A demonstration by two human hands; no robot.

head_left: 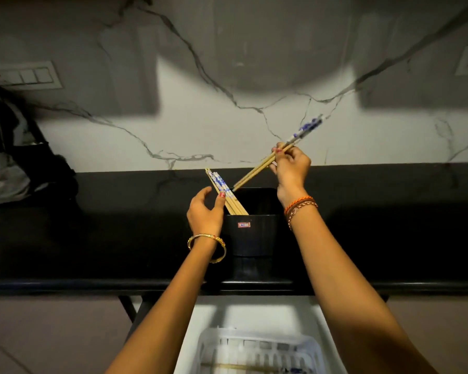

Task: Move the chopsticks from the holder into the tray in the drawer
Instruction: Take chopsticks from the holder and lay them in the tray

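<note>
Right hand (291, 168) pinches a pair of chopsticks (257, 171) mid-shaft, tips just at the rim of the black holder (251, 233), patterned ends up toward the wall. Left hand (204, 211) has its fingers (221, 198) loosely spread, thumb touching the remaining chopsticks (227, 193) leaning at the holder's left side; no closed grip there. Holder stands on the dark table (92, 238). White tray (257, 346) sits in the open drawer (197, 333) below, one chopstick seemingly already in it. Sticks look light, stiff, smooth, likely to roll or splay; best gripped mid-shaft, as a bundle.
</note>
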